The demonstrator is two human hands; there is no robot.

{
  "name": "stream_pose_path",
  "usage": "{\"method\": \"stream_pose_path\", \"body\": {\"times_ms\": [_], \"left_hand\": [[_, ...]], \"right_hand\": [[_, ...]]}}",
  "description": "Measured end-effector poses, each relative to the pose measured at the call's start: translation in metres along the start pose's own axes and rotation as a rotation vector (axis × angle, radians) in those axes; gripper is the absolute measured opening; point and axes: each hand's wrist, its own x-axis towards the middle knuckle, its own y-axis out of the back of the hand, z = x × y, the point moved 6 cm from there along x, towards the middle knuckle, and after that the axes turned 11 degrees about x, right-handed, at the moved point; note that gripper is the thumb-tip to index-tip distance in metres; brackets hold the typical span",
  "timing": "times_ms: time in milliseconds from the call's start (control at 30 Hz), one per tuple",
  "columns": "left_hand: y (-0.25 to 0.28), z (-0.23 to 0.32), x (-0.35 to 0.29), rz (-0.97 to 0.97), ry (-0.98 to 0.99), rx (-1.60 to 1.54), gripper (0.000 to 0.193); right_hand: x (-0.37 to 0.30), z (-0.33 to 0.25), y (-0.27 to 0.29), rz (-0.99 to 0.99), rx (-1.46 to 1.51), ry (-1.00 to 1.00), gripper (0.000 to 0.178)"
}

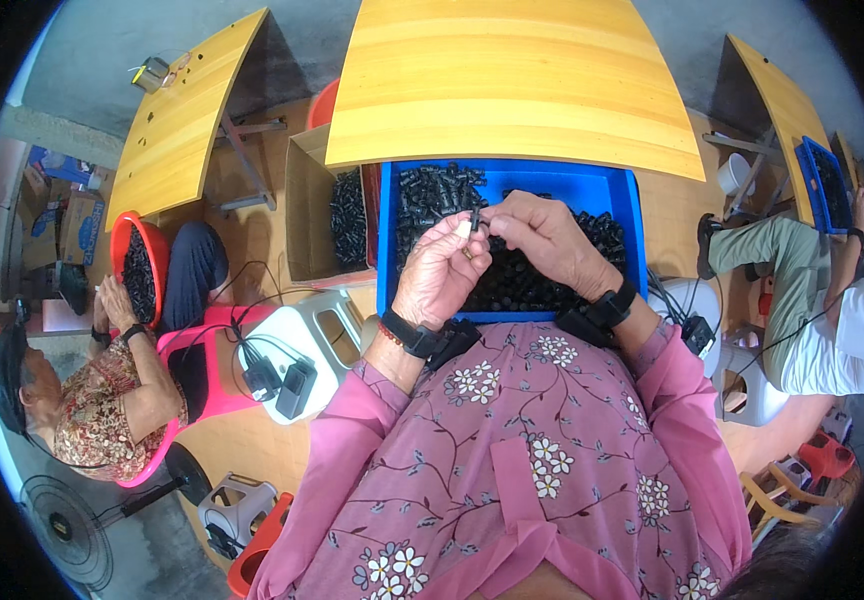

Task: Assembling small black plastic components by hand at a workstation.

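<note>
Over a blue bin [388,225] on my lap, both hands meet at one small black part. My left hand [434,268] pinches this small black part [475,217] between thumb and fingers. A pale yellowish patch, perhaps a finger cover, shows at its fingertips. My right hand [555,238] closes on the same part from the other side, with its fingertips partly hidden. Below them, many short black cylindrical parts [512,284] fill the bin, with longer-looking black pieces [437,190] heaped at its far left.
A yellow wooden table [512,85] overhangs the bin's far edge. To the left stand a cardboard box [307,210] of black parts and a white stool [324,335] with cables. A co-worker [102,400] sits left by a red basin [160,262]; another person [832,310] sits right.
</note>
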Motion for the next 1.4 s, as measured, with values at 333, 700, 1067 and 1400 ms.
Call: {"method": "stream_pose_path", "body": {"times_ms": [333, 700, 1067, 1400], "left_hand": [[0.0, 0.002, 0.001, -0.031, -0.064, -0.053, 0.014], [0.008, 0.045, -0.001, 0.068, -0.4, -0.069, 0.009], [0.086, 0.104, -0.029, 0.841, -0.688, -0.082, 0.061], [0.041, 0.103, -0.022, 0.417, -0.763, 0.256, 0.03]], "right_hand": [[-0.003, -0.018, -0.013, -0.036, -0.434, 0.41, 0.018], [0.006, 0.002, 0.022, 0.183, -0.199, 0.114, 0.022], [0.042, 0.031, 0.004, -0.042, -0.568, 0.096, 0.026], [0.049, 0.043, -0.007, -0.15, -0.551, 0.001, 0.018]]}}
